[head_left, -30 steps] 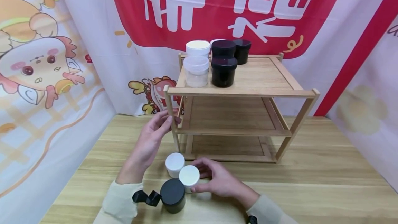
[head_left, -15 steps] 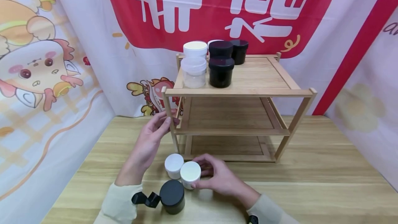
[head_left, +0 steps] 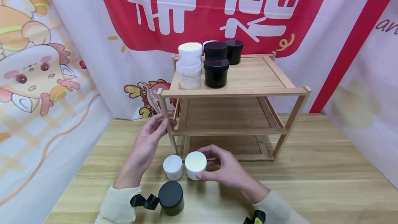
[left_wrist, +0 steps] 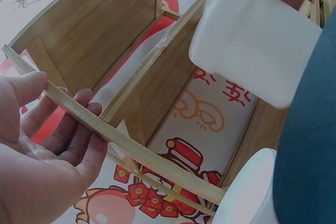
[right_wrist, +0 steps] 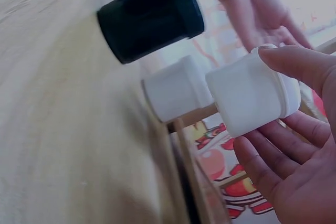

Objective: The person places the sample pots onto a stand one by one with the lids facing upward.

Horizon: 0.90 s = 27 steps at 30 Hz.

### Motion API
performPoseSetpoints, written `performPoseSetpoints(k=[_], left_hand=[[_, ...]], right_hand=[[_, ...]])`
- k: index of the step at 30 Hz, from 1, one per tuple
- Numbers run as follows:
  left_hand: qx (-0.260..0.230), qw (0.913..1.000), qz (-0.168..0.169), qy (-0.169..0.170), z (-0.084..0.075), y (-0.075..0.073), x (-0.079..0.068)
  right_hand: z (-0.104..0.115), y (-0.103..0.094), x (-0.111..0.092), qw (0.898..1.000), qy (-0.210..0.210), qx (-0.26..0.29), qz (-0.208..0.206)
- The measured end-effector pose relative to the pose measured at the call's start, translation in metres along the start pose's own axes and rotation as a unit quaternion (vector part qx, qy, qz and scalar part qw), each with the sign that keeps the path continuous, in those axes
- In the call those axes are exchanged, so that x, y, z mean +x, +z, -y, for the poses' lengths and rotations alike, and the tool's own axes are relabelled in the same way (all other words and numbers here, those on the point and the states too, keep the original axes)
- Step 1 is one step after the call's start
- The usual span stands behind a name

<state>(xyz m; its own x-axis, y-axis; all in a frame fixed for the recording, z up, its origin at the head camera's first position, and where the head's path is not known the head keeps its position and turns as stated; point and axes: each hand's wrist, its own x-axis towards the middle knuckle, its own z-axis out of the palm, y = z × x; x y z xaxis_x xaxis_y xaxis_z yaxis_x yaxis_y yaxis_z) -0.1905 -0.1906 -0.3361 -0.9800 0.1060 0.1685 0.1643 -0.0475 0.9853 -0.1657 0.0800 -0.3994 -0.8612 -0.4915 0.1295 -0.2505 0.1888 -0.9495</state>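
Observation:
My right hand (head_left: 226,169) holds a white lidded jar (head_left: 195,166) by its side, thumb on the near side and fingers behind. In the right wrist view this jar (right_wrist: 247,97) hangs above the tabletop, with the thumb at its lid. My left hand (head_left: 145,145) grips the front left post of a three-tier wooden rack (head_left: 236,92); in the left wrist view the thumb and fingers close around that post (left_wrist: 79,109). A second white jar (head_left: 173,168) stands on the table just left of the held one. Nearer to me is a black jar (head_left: 171,199), by the left wrist.
On the rack's top shelf, toward its left, stand a clear jar (head_left: 189,77), a white jar (head_left: 190,50) and several black jars (head_left: 216,75). The two lower shelves (head_left: 227,113) sit beneath. Printed cloth (head_left: 149,65) hangs behind and on both sides of the wooden table (head_left: 311,168).
My right hand has raised the white jar from beside the black one and moved it forward, toward the rack. The left hand keeps its hold on the post. The head view has shifted slightly.

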Motion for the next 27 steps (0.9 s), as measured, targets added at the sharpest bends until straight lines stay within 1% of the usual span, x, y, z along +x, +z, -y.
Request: performPoseSetpoints(k=[5, 10, 27], left_hand=[[0.001, 1.0, 0.001, 0.006, 0.0, -0.001, -0.001], [0.0, 1.0, 0.001, 0.01, 0.001, -0.001, -0.001], [-0.007, 0.9999, -0.005, 0.012, 0.002, 0.0, -0.001]], right_hand=[[0.011, -0.008, -0.004, 0.999, -0.021, -0.022, -0.008], [0.02, -0.015, -0.007, 0.999, -0.034, -0.022, -0.012], [0.038, -0.032, -0.016, 0.998, -0.046, -0.024, -0.03]])
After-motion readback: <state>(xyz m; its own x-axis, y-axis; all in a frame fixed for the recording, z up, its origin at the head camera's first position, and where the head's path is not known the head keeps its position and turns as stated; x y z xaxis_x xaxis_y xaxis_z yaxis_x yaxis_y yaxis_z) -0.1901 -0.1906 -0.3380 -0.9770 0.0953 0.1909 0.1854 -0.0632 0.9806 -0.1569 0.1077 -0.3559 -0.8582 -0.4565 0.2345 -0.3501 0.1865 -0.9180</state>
